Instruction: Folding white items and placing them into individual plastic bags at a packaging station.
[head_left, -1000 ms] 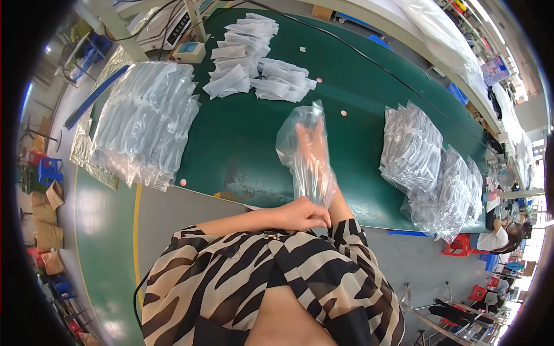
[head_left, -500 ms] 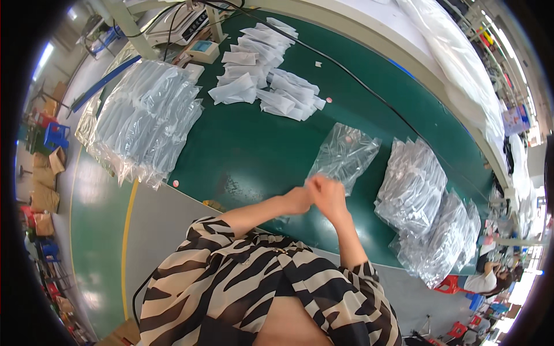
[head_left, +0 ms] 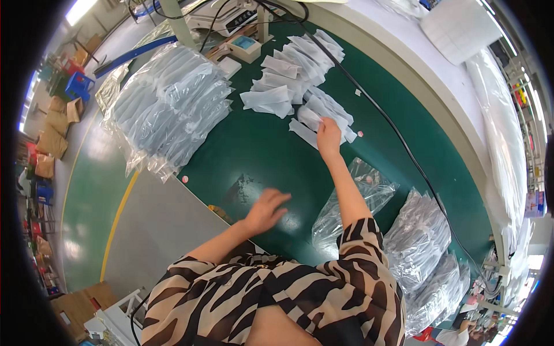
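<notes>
My right hand [head_left: 329,139] reaches forward over the green table, its fingers closed on a white translucent packet [head_left: 310,119] at the near end of a small pile. A narrow white packet [head_left: 303,133] lies beside it, nearer to me. Behind and to the left spreads a larger overlapping row of white packets [head_left: 294,66]. My left hand [head_left: 266,212] hovers low over the table near its front edge, fingers spread, holding nothing. A flat, clear plastic bag [head_left: 369,187] lies on the table, partly hidden under my right forearm.
Filled clear bags [head_left: 167,104] are stacked at the left. More filled bags [head_left: 418,236] lie at the right. A black cable [head_left: 392,124] crosses the table, and a shelf edge [head_left: 430,101] runs along its far side. A scale [head_left: 228,20] stands at the back left.
My hands, earlier together beside the clear bag, are now apart. The right has gone forward and taken hold of a packet; the left has moved left and opened. The view has shifted too.
</notes>
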`<state>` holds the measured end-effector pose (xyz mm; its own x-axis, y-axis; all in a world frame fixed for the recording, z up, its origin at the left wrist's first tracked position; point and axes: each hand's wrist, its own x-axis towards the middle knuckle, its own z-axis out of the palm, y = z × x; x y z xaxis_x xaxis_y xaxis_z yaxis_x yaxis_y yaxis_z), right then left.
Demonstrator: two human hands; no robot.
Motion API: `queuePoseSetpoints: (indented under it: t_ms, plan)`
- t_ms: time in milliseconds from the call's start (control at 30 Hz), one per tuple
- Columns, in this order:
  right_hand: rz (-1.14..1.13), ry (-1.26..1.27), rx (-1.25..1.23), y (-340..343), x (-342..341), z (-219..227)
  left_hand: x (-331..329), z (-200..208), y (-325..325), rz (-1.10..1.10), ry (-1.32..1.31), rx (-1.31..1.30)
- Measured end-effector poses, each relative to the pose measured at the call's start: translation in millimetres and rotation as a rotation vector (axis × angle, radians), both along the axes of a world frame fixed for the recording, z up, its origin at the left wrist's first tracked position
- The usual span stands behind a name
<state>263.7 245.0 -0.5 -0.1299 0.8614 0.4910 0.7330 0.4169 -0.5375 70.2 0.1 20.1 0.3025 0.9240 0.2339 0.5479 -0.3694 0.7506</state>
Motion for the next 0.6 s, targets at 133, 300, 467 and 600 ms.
queuePoseSetpoints:
  t_ms: [133,300,467,600]
  plan:
    - [0.119,0.631,-0.808,-63.1,-6.3,35.4,-15.9,56.1,65.7,0.178,0.109,0.273]
    - [0.308,1.079,-1.086,-112.8,-12.5,6.5,-36.6,-5.6,92.4,-0.116,0.190,-0.186]
    - [0.188,0.165,-0.384,-89.2,-14.2,-1.0,-42.4,-44.2,68.8,-0.157,0.359,-0.026]
    - [0.041,-0.209,-0.178,-68.1,-7.7,-57.2,-48.6,-62.1,56.2,-0.317,0.494,0.155]
